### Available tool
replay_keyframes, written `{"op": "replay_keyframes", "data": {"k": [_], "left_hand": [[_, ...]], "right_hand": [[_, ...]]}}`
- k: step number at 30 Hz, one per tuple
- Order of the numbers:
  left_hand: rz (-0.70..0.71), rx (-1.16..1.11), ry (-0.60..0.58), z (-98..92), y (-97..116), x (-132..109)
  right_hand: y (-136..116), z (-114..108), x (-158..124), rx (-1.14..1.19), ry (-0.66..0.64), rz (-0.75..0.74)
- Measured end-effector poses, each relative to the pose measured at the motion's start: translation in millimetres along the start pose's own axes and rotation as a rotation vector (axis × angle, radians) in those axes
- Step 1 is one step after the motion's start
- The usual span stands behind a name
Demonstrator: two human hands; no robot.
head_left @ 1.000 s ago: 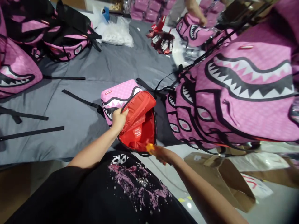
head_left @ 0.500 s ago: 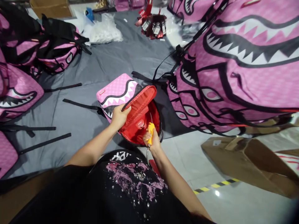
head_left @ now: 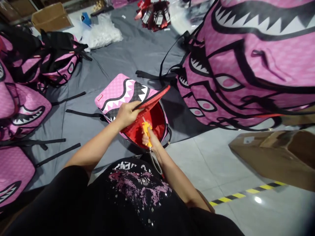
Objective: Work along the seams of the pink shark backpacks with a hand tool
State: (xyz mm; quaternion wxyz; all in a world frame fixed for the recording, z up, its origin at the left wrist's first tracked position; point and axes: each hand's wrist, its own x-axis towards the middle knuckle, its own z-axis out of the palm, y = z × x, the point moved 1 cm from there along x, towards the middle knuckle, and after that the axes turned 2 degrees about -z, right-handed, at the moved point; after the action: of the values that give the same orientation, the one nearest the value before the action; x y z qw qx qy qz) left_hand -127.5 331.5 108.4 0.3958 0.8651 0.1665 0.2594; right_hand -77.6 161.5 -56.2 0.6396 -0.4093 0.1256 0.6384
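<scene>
A pink backpack (head_left: 112, 91) with a shark-mouth print lies on the grey cloth in front of me, its compartment unzipped and the red lining (head_left: 158, 123) showing. My left hand (head_left: 126, 114) is closed on the edge of the opened flap, holding it up. Wrapped round a yellow air blow gun (head_left: 147, 127), my right hand (head_left: 151, 140) is at the mouth of the compartment. The gun's thin tip points inside, towards the lining. A pale hose (head_left: 155, 162) runs down from its lower end past my wrist.
More pink backpacks (head_left: 228, 82) are piled high at the right, others (head_left: 27, 108) along the left. Beyond lie a plastic bag (head_left: 105, 32) and red tags (head_left: 157, 16). A cardboard box (head_left: 265, 157) stands on the floor at the right, near striped tape (head_left: 236, 196).
The flap has tipped lower over the opening, with my left hand still on it. My right hand has brought the blow gun left, nearer the left hand. The view has shifted slightly.
</scene>
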Motion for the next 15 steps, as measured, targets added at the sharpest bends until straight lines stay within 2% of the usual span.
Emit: {"op": "replay_keyframes", "data": {"k": [5,9,12,15], "left_hand": [[0.152,0.129,-0.064,-4.5,4,5],[0.303,0.247,-0.168,-4.9,12,11],[0.417,0.318,-0.284,-4.0,22,24],[0.397,0.314,-0.426,-6.4,34,37]], "right_hand": [[5,8,3,-0.089,0.037,-0.024],[5,15,0,-0.242,0.052,0.011],[-16,15,-1,-0.421,0.046,0.058],[-60,16,5,-0.590,0.044,0.029]]}}
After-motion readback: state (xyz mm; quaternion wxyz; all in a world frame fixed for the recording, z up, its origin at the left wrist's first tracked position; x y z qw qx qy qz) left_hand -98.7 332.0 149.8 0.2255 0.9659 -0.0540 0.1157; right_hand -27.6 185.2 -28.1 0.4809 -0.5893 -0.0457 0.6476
